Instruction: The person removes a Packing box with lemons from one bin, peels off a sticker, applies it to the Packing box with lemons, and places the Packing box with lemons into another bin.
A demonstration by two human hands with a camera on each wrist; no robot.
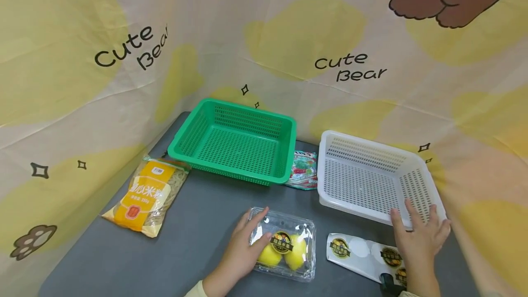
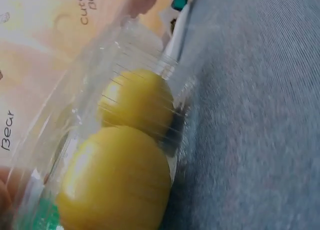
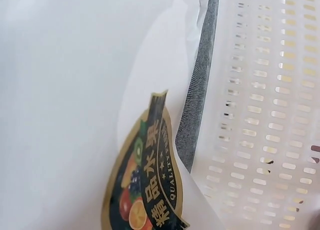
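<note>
- Cream cloth printed with yellow blobs and "Cute Bear" lettering walls in a grey table (image 1: 198,223); the cloth's upper reach and the table's near edge are cut off
- Green basket (image 1: 233,141) sits at the back left, with a white basket (image 1: 367,173) to its right; a red-and-green packet (image 1: 303,171) lies between them, partly hidden behind both rims
- Yellow-labelled noodle bag (image 1: 146,196) lies at the table's left edge, well apart from both hands
- White sticker sheet (image 1: 363,255) lies in front of the white basket, its near corner hidden by the right wrist
- Clear plastic box (image 1: 284,244) holding two yellow fruits (image 1: 282,253) rests on the table at front centre; the left wrist view shows them blurred (image 2: 135,102)
- Left hand (image 1: 243,251) lies on the box's left side, fingers loosely spread over the lid, thumb against the near wall
- Right hand (image 1: 420,235) rests its straight, parted fingers on the white basket's near right rim, gripping nothing
</note>
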